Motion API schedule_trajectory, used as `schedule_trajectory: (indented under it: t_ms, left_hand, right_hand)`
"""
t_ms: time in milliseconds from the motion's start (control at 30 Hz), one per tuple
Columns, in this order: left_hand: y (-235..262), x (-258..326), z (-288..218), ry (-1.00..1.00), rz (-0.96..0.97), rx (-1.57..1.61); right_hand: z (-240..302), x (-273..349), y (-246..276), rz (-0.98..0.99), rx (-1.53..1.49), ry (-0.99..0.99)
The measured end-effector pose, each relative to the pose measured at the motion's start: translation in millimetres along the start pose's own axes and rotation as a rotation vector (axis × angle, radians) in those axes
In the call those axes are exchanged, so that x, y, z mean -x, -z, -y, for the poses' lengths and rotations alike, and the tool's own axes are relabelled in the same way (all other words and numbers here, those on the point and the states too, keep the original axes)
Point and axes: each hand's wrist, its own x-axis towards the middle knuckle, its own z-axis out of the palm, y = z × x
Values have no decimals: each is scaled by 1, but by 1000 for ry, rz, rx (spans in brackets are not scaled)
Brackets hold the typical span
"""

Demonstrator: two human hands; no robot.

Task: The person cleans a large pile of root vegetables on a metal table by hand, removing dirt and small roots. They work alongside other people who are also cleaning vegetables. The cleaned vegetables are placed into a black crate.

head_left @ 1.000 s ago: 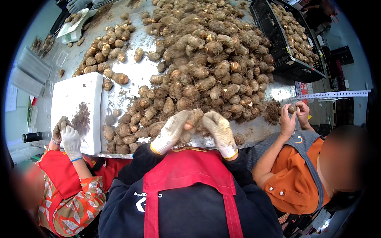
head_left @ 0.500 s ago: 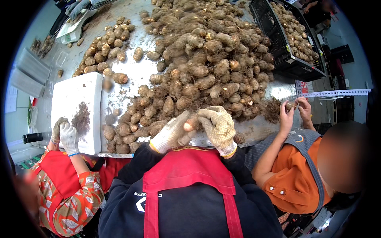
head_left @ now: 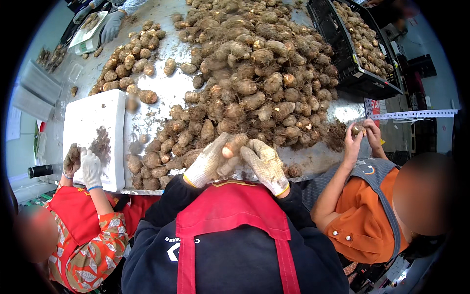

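A brown, hairy taro corm [head_left: 236, 145] with a pale, bared end sits in my left hand [head_left: 208, 165], whose gloved fingers are wrapped round it. Right beside the corm is my right hand [head_left: 267, 166], also in a whitish knit glove with a yellow cuff. Its fingers are slightly bent, with thumb and fingertips apart, close to the corm's right side. Whether they touch it I cannot tell. Just beyond both hands rises a large heap of taro corms [head_left: 254, 100], rooty and soil-covered. Several more corms [head_left: 152, 159] lie to the left of my left hand.
A white foam lid [head_left: 111, 127] with dirt lies at left; a co-worker's gloved hands [head_left: 83, 164] are over it. At right, another person's bare hands [head_left: 360, 137] hold a corm. A black crate [head_left: 367, 81] of corms and a scale [head_left: 88, 36] stand on the metal table [head_left: 166, 93].
My right hand's pinching fingers have loosened and its palm has turned downward. The corm has tilted up in my left hand. At the far left, gloved hands have moved and corms now show on the scale.
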Motion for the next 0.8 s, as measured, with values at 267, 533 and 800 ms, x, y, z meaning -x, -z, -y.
schedule_trajectory:
  t_ms: [267,533,800]
  left_hand:
    - [26,-13,-2,230,429,231]
    - [32,-15,-1,269,483,319]
    - [30,-12,0,237,396,281]
  right_hand:
    - [-18,-3,10,-104,-592,-60]
    - [-13,-5,1,-198,15,264]
    - [-7,-10,-2,-423,554,629]
